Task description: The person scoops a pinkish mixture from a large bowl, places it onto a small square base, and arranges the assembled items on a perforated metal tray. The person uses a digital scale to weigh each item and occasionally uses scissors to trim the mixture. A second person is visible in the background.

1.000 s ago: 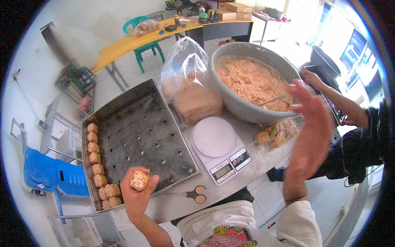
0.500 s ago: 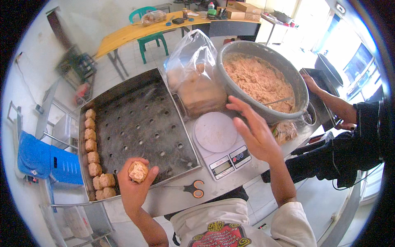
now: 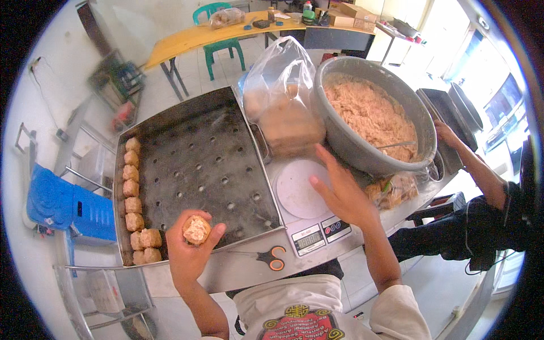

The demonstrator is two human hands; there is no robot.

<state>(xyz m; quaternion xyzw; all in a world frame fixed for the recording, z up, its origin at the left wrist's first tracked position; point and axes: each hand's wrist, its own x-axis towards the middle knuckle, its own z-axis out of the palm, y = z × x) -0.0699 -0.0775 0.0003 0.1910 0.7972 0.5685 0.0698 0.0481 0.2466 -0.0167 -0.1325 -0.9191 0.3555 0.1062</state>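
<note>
The right hand point(image 3: 347, 198), a second ago blurred right of the gray bowl point(image 3: 368, 162), now hangs over the scale point(image 3: 300, 195), thumb spread from its extended fingers. The left hand point(image 3: 190, 252) still curls its fingers around the filled cube point(image 3: 196, 229), beside the tray point(image 3: 187, 175)'s near edge.

White wall point(image 3: 54, 85) at left, a cable point(image 3: 50, 116) hanging on it. Floor point(image 3: 198, 72): pale tiles, visible joints. Far side: long yellow desk point(image 3: 184, 41), dark legs; green chair point(image 3: 226, 46) at it, back beyond the desktop. Cartons point(image 3: 348, 18) to the right, on the darker-fronted end. Windows point(image 3: 501, 102) at right; daylight strong there, partly overexposed. Left: blue box point(image 3: 90, 207) near wall.
</note>
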